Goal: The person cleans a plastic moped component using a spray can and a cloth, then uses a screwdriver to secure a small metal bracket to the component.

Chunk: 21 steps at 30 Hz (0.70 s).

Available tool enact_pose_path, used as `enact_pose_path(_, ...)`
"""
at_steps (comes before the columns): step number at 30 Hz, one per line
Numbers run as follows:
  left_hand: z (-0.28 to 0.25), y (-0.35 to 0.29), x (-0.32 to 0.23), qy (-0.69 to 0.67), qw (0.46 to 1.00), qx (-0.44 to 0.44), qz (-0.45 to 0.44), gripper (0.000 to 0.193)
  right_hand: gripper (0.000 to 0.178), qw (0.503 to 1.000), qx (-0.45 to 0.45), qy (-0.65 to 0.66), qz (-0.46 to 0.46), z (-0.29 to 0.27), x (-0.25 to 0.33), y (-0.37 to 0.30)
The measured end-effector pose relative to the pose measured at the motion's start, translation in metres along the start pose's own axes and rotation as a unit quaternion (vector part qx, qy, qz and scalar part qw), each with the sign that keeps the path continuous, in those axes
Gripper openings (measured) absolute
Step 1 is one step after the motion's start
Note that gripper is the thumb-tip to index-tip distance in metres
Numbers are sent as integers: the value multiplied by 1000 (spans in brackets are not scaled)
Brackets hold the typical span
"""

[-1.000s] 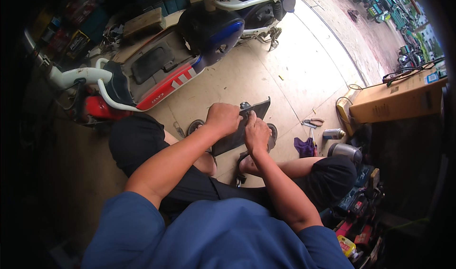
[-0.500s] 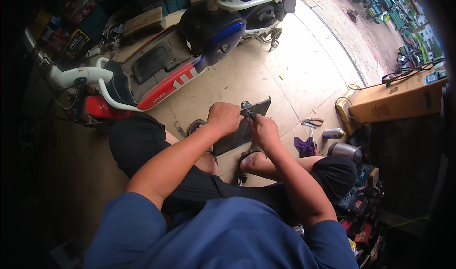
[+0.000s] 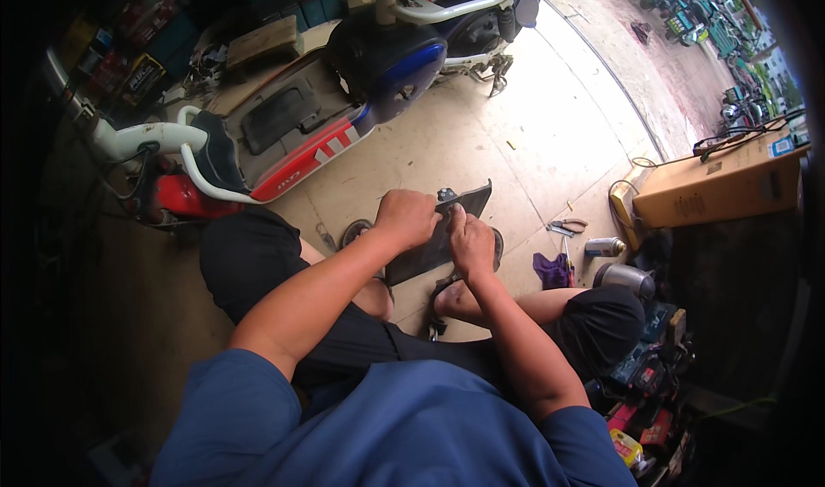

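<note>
A flat black panel [image 3: 423,262] is held tilted between my knees, above my sandalled feet. My left hand [image 3: 407,218] is closed at its upper left edge, the fingertips partly hidden. A small dark fitting [image 3: 446,195] with round spots shows at the upper edge, just beyond the left fingers. My right hand [image 3: 473,244] grips the right part of the panel, its thumb pointing up along the face and the other fingers mostly hidden.
A red, white and blue electric scooter [image 3: 318,147] lies at the upper left. To the right on the floor are pliers [image 3: 569,226], a spray can [image 3: 605,246], a purple cloth [image 3: 552,269] and a silver cylinder [image 3: 626,276]. A cardboard box [image 3: 722,184] stands behind them.
My right hand has drawn back slightly toward me and left, from a pinch near the fitting to a grip lower on the panel, thumb upright. The left hand has stayed nearly in place.
</note>
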<state>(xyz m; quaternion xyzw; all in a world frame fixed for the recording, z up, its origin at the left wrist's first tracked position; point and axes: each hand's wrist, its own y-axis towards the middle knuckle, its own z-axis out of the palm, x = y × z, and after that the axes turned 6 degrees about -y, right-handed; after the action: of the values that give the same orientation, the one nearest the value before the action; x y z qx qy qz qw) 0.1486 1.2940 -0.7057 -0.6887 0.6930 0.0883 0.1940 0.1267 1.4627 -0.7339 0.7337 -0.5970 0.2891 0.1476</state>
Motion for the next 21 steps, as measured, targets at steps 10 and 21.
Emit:
enact_pose_path(10,1,0,0,-3,1000,-11,29,34,58,985,117,121,27,-5,-20,7)
enact_pose_path(21,-13,19,-1,-14,993,8,113,26,44,610,320,674,268,-39,-33,-17)
